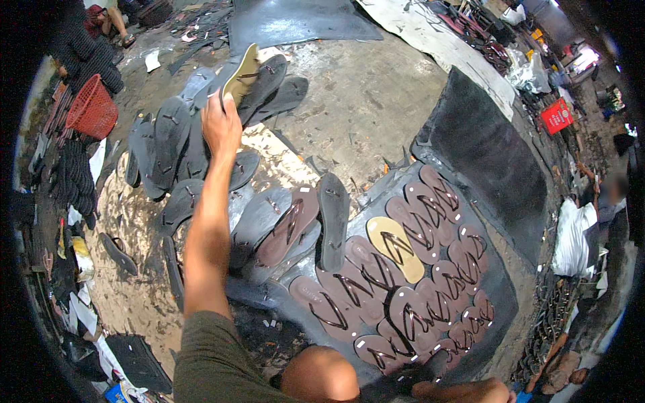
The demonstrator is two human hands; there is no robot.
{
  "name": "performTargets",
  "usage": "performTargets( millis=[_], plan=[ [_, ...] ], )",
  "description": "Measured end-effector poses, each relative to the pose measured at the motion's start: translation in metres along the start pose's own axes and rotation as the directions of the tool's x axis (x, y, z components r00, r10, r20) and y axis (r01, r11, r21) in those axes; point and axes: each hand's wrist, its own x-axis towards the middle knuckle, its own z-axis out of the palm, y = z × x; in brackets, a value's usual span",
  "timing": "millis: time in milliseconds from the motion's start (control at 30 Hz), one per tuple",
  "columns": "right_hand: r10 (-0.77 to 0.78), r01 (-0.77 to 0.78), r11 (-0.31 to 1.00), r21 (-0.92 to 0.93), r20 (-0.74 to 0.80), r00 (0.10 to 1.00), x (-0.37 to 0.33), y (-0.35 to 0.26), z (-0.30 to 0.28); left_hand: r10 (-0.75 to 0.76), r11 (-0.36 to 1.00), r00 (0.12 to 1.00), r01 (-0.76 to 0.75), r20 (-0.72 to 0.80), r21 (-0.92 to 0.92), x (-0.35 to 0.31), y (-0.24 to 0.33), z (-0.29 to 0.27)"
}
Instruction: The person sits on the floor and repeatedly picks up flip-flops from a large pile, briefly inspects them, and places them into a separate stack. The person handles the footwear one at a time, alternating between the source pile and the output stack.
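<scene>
My left hand (220, 124) is stretched far forward and grips a tan flip-flop (240, 72) by its heel, holding it tilted up above a heap of dark grey flip-flops (176, 138). One brown flip-flop (289, 225) lies on the near part of that heap. To the right, several brown flip-flops (416, 295) lie in rows on a black rubber sheet (505, 305), with one yellow flip-flop (395, 247) among them. My right hand (465, 390) rests low at the frame's bottom edge beside the sheet, and its fingers are hidden. My knee (321, 373) is bent beside it.
A red plastic basket (91, 111) stands at the far left beside stacked dark soles (75, 176). A large black rubber sheet (485, 153) lies curled at the right. One person sits at the right edge (608, 196), another at the top left (107, 20). Scraps litter the concrete floor (366, 101).
</scene>
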Motion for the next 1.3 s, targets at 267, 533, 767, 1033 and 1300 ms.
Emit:
performTargets(
  millis=[267,533,767,1033,1300],
  plan=[
    [-0.550,0.447,0.835,0.321,0.438,0.711,0.040,-0.213,0.172,0.236,-0.197,0.224,0.964,0.946,-0.179,-0.192,0.277,-0.084],
    [-0.331,-0.201,0.290,0.936,0.295,0.896,0.023,-0.270,0.221,0.631,0.125,0.241,0.906,0.737,-0.404,-0.326,0.591,-0.116],
    [-0.263,0.035,0.331,0.943,0.056,0.963,0.165,-0.117,0.147,0.592,0.570,-0.291,0.810,0.751,-0.135,-0.453,0.709,-0.053],
    [-0.171,-0.283,0.500,0.818,0.414,0.894,0.271,0.029,0.223,0.226,0.743,-0.251,0.669,0.941,0.000,-0.520,0.662,0.089],
    [-0.170,-0.326,0.647,0.690,0.547,0.820,0.304,0.054,0.290,0.045,0.927,-0.120,0.374,0.992,0.003,-0.558,0.630,0.127]
  ],
)
